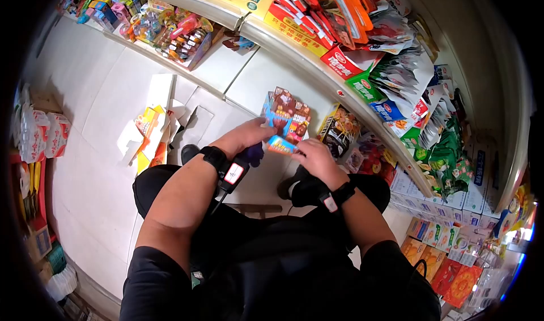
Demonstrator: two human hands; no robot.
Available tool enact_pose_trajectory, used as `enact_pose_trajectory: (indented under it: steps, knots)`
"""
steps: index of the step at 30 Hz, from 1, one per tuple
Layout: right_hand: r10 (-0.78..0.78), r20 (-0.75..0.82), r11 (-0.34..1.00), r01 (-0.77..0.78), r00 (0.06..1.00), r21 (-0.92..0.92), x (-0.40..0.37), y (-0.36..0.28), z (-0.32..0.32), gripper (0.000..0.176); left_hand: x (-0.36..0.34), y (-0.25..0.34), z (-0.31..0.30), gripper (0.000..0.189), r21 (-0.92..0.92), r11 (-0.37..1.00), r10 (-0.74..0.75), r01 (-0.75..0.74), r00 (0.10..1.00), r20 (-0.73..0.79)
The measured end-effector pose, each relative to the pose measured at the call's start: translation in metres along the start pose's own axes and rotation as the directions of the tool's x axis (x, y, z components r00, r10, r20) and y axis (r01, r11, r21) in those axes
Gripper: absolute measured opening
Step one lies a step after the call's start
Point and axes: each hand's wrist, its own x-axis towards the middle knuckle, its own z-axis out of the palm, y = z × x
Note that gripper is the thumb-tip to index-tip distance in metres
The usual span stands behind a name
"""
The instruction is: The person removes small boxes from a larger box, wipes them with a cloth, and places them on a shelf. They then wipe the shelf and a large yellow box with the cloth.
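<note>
A small blue and yellow packet (pixel 281 145) lies between my hands, in front of an open display box. My right hand (pixel 317 155) has its fingers closed on the packet's right end. At the packet's upper left, my left hand (pixel 253 134) reaches to the box, its fingertips partly hidden; I cannot make out whether they grip anything. The display box (pixel 277 112) is blue at the left and holds brown and red snack packs (pixel 297 124). Something dark purple (pixel 254 154) shows just below my left hand.
Torn cardboard (pixel 153 131) lies on the floor at the left. A curved shelf edge (pixel 294 43) with hanging snack packets (pixel 396 77) runs above and to the right. A black and yellow snack box (pixel 339 129) stands right of my hands; toys (pixel 170 32) fill a lower shelf.
</note>
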Motion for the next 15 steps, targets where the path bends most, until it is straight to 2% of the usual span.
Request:
enact_pose_trajectory:
  steps: [1, 3, 5, 6, 7, 8, 9, 10, 12, 13, 15]
  knots:
    - [-0.018, -0.107, 0.998, 0.011, 0.994, -0.064, 0.002, 0.019, -0.002, 0.023, 0.003, 0.009, 0.003, 0.075, 0.099, 0.995, -0.017, 0.019, 1.0, -0.024]
    - [-0.007, -0.145, 0.982, -0.02, 0.989, -0.187, 0.004, 0.046, -0.005, 0.024, 0.022, 0.003, 0.011, 0.075, 0.474, 0.874, 0.151, -0.106, 0.987, -0.058]
    - [-0.017, -0.147, 0.983, -0.011, 0.989, -0.184, 0.003, 0.06, 0.0, 0.024, 0.027, 0.001, 0.015, 0.073, 0.552, 0.825, 0.159, -0.124, 0.987, -0.016]
    - [0.002, -0.189, 0.969, -0.049, 0.982, -0.243, 0.002, 0.073, 0.005, 0.024, 0.005, 0.022, 0.029, 0.071, 0.666, 0.738, 0.094, -0.108, 0.994, 0.057]
    - [0.017, -0.24, 0.947, -0.092, 0.971, -0.306, 0.0, 0.082, 0.009, 0.024, 0.006, 0.024, 0.03, 0.066, 0.681, 0.725, 0.083, -0.102, 0.995, 0.061]
    - [0.02, -0.286, 0.939, -0.117, 0.958, -0.324, 0.0, 0.087, 0.013, 0.024, -0.001, 0.028, 0.04, 0.062, 0.753, 0.64, 0.087, -0.152, 0.988, 0.126]
    - [0.027, -0.272, 0.941, -0.116, 0.962, -0.317, 0.002, 0.084, 0.015, 0.024, -0.007, 0.029, 0.054, 0.058, 0.809, 0.553, 0.072, -0.2, 0.979, 0.193]
    - [0.027, -0.259, 0.948, -0.107, 0.965, -0.3, 0.009, 0.08, 0.014, 0.024, -0.011, 0.034, 0.062, 0.058, 0.808, 0.554, 0.073, -0.202, 0.978, 0.195]
    - [0.025, -0.212, 0.975, -0.071, 0.977, -0.21, 0.018, 0.061, 0.022, 0.024, -0.015, 0.034, 0.072, 0.05, 0.834, 0.481, 0.006, -0.271, 0.952, 0.306]
    - [0.026, -0.211, 0.975, -0.072, 0.977, -0.211, 0.017, 0.063, 0.027, 0.024, -0.015, 0.034, 0.076, 0.05, 0.833, 0.481, 0.006, -0.272, 0.952, 0.307]
    - [0.175, -0.165, 0.981, -0.186, 0.971, -0.057, 0.021, 0.063, 0.037, 0.024, -0.014, 0.032, 0.078, 0.047, 0.836, 0.46, -0.022, -0.3, 0.937, 0.349]
